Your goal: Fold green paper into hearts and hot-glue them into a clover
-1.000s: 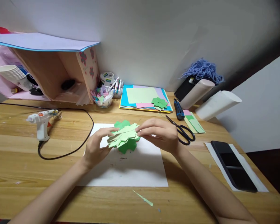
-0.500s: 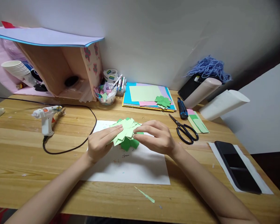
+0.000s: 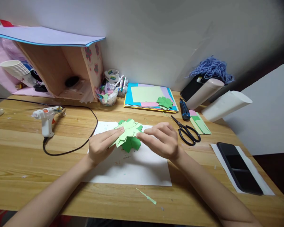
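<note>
A layered paper flower [image 3: 130, 130], light green above and darker green beneath, is held over a white sheet of paper [image 3: 142, 175]. My left hand [image 3: 104, 143] grips its left side, fingers lying on top and the thumb hidden below. At the right edge of the flower is my right hand [image 3: 159, 140], its index fingertip and thumb closed together on a green petal edge while the other fingers curl above. The white sheet lies flat on the wooden table under both hands and bears small marks.
On the left stands a white glue gun [image 3: 46, 119] with a looping black cord. Black scissors [image 3: 186, 130], a blue utility knife [image 3: 185, 109] and a phone [image 3: 239, 167] lie to the right. Behind are stacked coloured papers [image 3: 132, 91] with another green paper flower [image 3: 165, 102] and a scrap bowl [image 3: 107, 99].
My right hand has shifted slightly right, its fingers curling in more, and now pinches at the flower's right edge. My left hand keeps its hold.
</note>
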Available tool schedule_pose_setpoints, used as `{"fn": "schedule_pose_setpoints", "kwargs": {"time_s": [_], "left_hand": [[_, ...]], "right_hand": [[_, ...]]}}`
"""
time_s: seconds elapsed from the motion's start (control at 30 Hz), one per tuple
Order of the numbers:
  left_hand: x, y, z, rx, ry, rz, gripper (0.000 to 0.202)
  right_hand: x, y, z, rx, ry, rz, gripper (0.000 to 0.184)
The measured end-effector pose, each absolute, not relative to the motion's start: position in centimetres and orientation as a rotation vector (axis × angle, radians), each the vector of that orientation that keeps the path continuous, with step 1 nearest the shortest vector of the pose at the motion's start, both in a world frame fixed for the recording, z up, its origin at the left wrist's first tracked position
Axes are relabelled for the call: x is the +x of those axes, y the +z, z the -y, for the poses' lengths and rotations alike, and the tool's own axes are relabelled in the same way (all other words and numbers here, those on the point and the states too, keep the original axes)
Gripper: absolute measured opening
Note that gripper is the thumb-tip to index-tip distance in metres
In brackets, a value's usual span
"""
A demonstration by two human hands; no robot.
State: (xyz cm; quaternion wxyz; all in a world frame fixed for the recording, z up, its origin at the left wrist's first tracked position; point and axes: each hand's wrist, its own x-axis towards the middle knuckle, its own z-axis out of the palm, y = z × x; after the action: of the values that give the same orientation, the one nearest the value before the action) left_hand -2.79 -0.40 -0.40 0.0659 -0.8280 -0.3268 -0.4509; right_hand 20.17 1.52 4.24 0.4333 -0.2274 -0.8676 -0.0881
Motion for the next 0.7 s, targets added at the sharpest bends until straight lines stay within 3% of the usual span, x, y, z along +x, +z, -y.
{"fn": "schedule_pose_setpoints", "kwargs": {"time_s": [0.07, 0.2, 0.33, 0.7], "left_hand": [[-2.8, -0.2, 0.5, -2.462, -1.361, 0.985, 0.041], [-2.8, 0.5, 0.8, -2.378, -1.333, 1.024, 0.040], [-2.8, 1.0, 0.8, -2.333, -1.256, 0.991, 0.038], [-3.1, 0.8, 0.6, -2.266, -1.121, 0.913, 0.039]], "right_hand": [[19.8, 4.5, -1.4, -0.722, 0.036, 2.070, 0.005], [19.2, 5.2, -1.5, -1.060, 0.888, 1.823, 0.027], [19.1, 5.4, -2.0, -1.000, 1.659, 1.640, 0.027], [18.3, 5.4, -1.1, -1.063, 1.716, 1.401, 0.021]]}}
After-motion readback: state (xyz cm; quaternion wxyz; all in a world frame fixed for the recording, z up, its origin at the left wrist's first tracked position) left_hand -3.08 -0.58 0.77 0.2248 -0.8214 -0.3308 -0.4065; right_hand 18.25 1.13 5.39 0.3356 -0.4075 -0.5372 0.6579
